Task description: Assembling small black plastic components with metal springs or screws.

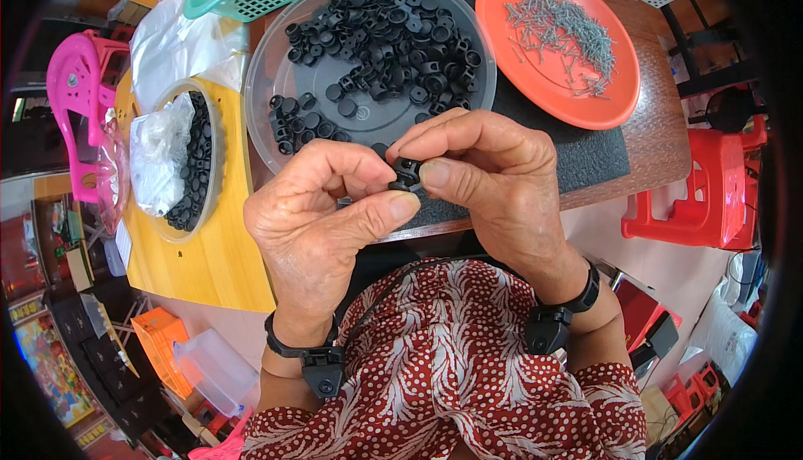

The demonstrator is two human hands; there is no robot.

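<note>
Between both hands, just in front of the table's near edge, is a small black plastic part [406, 173]. My left hand [314, 205] pinches it from the left with thumb and forefinger. From the right, my right hand [489, 167] grips it the same way, its thumb pressed against the side. Fingertips hide much of the part, so its full shape cannot be made out. Right behind the hands stands a large round clear plastic tub [261, 84] holding many loose black plastic pieces [401, 33], some round like caps, others ring-like.
An orange plate [519, 96] of small metal pins [569, 38] lies right of the tub on a dark mat [598, 159]. A green basket [242, 0] stands behind. On the yellow table [226, 268] is a bowl [209, 201] with black pieces and a clear bag [159, 159]. Red stools [698, 201] stand right.
</note>
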